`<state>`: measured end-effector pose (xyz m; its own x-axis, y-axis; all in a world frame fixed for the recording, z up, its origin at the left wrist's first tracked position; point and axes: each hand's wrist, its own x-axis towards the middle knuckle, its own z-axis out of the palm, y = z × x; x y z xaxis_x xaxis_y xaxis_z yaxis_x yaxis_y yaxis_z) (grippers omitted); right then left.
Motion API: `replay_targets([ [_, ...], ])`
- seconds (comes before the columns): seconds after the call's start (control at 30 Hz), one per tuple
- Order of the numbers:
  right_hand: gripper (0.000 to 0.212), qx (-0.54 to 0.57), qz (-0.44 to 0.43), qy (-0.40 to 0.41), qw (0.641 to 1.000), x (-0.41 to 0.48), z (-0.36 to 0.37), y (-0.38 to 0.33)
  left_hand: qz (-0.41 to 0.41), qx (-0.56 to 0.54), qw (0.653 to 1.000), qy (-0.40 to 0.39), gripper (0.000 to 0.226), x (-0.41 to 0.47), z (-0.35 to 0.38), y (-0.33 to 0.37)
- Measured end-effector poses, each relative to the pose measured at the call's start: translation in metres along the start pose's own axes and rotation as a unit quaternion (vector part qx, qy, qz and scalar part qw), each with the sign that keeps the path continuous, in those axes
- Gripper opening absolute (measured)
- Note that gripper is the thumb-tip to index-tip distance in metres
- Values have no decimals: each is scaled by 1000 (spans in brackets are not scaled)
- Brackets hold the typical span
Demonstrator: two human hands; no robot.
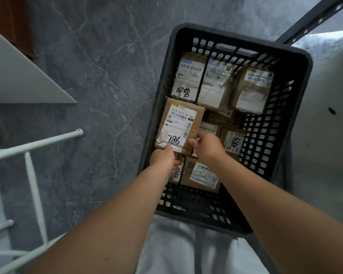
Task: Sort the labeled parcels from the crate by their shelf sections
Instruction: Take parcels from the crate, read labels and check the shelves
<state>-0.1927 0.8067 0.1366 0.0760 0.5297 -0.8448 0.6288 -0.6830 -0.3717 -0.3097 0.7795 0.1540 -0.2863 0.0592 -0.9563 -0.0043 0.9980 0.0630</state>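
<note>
Left of the crate (196,210), on grey marbled floor (97,76): white wire rack (32,175) and white shelf board (18,76). Beyond the crate's far right corner, a dark metal upright (315,18); to the crate's right, something pale, hard to make out.

Inside the crate: brown cardboard parcels (216,82) with white labels, three in the far row, more lower down. By the near wall, parcel marked J4-J06 (201,174), partly covered by the right forearm (255,180).

At the crate's left wall, above the others: parcel marked 786 (179,123), gripped at its near edge by left hand (163,158) and at its near right corner by right hand (208,145). Fingers of both tucked underneath, out of sight. Small print on labels too blurred to read.
</note>
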Motion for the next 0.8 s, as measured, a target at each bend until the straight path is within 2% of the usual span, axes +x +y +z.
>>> replay_targets([
  [0.07,33,-67,4,15,998,-13,-5,-6,2,77,997,8,57,-13,-2,7],
  [0.1,46,-94,-11,24,995,-22,-7,-11,39,131,991,14,58,-24,-4,12],
  [0.17,80,-128,-56,20,990,-45,-12,-26,164,234,958,24,57,-46,-9,26],
  [0.2,89,-133,-76,17,988,-57,-17,-37,228,262,937,33,53,-60,-12,34],
  [0.27,94,-167,-130,20,977,-79,-32,-62,319,269,907,58,42,-92,-21,56],
  [0.37,82,-246,-212,81,942,-116,-77,-109,415,244,872,92,30,-156,-36,98],
  [0.53,71,-96,-246,269,926,-233,-184,-195,585,276,742,174,45,-296,-74,159],
  [0.7,76,-88,-291,410,860,-368,-276,-238,701,313,597,233,59,-438,-100,176],
  [0.8,78,-98,-325,481,809,-449,-329,-252,773,282,518,235,61,-536,-103,187],
])
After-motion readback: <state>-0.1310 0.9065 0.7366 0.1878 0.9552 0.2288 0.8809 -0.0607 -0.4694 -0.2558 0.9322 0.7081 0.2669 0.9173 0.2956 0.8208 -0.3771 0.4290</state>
